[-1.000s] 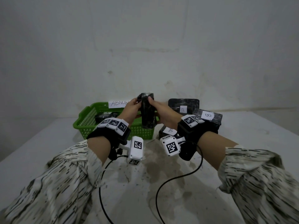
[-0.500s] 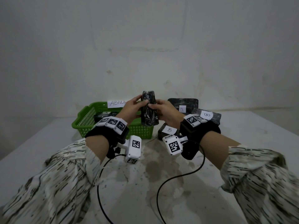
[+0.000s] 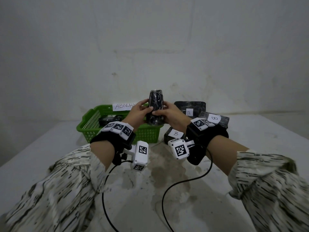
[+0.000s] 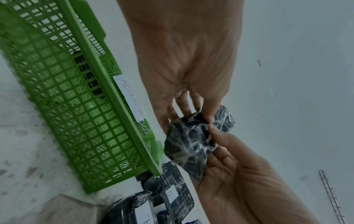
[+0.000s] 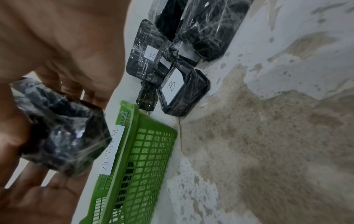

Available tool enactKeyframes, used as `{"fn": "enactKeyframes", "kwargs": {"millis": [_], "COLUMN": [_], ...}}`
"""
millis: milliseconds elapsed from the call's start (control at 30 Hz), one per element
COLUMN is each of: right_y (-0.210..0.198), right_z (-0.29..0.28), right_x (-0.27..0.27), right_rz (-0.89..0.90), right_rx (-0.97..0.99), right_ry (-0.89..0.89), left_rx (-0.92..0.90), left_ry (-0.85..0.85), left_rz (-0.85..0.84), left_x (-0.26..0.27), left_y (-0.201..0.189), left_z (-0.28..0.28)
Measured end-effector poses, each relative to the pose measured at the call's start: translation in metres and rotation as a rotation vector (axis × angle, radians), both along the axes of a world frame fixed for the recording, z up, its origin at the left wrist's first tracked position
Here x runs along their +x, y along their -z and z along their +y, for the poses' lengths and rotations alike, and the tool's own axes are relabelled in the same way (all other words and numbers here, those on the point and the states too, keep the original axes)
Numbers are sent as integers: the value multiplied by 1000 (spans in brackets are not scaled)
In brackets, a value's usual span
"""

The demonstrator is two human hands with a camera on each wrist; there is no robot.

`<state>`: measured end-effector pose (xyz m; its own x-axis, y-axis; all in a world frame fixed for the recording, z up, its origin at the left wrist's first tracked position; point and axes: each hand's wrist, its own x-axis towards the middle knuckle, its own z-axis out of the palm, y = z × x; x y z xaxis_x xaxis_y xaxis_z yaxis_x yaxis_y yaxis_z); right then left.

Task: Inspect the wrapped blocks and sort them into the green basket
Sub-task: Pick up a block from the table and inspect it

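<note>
Both hands hold one black block wrapped in clear film (image 3: 155, 106) upright above the basket's right end. My left hand (image 3: 140, 111) grips its left side, thumb on the front; my right hand (image 3: 167, 113) grips the right side. The two thumbs meet on the block (image 4: 191, 144) in the left wrist view. The same block (image 5: 61, 136) fills the lower left of the right wrist view. The green basket (image 3: 90, 121) with a paper label (image 3: 124, 106) stands behind my left wrist and holds a dark wrapped block (image 3: 108, 118).
Several wrapped black blocks with white "B" labels lie right of the basket: one by the corner (image 3: 173, 133), one leaning on the wall (image 3: 190, 108), one further right (image 3: 215, 119). A small wrapped block (image 5: 147, 97) lies beside the basket's rim. Two cables trail over the stained table (image 3: 167, 190).
The block went down slightly, then came back up, and it has turned in both hands. My thumbs now meet lower on its front.
</note>
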<state>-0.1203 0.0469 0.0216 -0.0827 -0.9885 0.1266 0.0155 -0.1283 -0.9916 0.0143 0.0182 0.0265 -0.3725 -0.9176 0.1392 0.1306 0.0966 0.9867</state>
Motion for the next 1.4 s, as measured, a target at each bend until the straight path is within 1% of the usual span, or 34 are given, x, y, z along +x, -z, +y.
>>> {"fn": "enactKeyframes", "kwargs": {"millis": [67,133,200,300,467,533,600,633,700,767,800,867,933,1000,1067,1100,1167,1267,1333,1400], "right_y": [1,2,1,-1,-6,-7,-7,-7,-5,-5,-4,-4,-5,-5,-5,-4,-2,1,1,1], "right_z": [4,6,7,9,11,10,8,7,5,4,4,3,6,8,10,9,8,8,10,10], "right_x": [4,5,5,9,12,14,17,18,19,19,18,16,17,17,15,13,11,16,18,15], "right_rz": [63,149,196,177,126,112,130,165,290,394,415,381,345,407,472,477,438,335,351,372], "right_rx": [2,-10,-38,-27,31,20,-33,-71,-145,-174,-174,-153,-120,-134,-171,-178,-159,-116,-135,-179], "right_ry": [-36,-9,10,17,84,116,171,209,285,339,347,322,268,253,297,321,326,231,199,235], "left_rx": [4,-15,-75,-99,24,28,-1,-16,-52,-101,-123,-148,-148,-128,-104,-102,-125,-175,-157,-118], "left_ry": [-39,-70,-114,-122,-98,-96,-113,-121,-120,-115,-121,-152,-187,-191,-146,-128,-127,-189,-193,-145], "left_rz": [9,-6,-40,-63,17,11,-12,-22,-48,-106,-136,-160,-143,-118,-117,-128,-161,-176,-165,-151], "left_x": [-1,-1,-1,-1,-6,-9,-11,-12,-12,-13,-14,-14,-14,-13,-14,-14,-13,-10,-8,-8], "left_y": [2,4,3,1,-6,-5,-3,-3,-5,-7,-8,-10,-13,-12,-10,-10,-9,-10,-9,-8], "left_z": [0,0,1,-2,0,3,4,5,7,8,8,8,6,5,6,7,8,3,2,4]}}
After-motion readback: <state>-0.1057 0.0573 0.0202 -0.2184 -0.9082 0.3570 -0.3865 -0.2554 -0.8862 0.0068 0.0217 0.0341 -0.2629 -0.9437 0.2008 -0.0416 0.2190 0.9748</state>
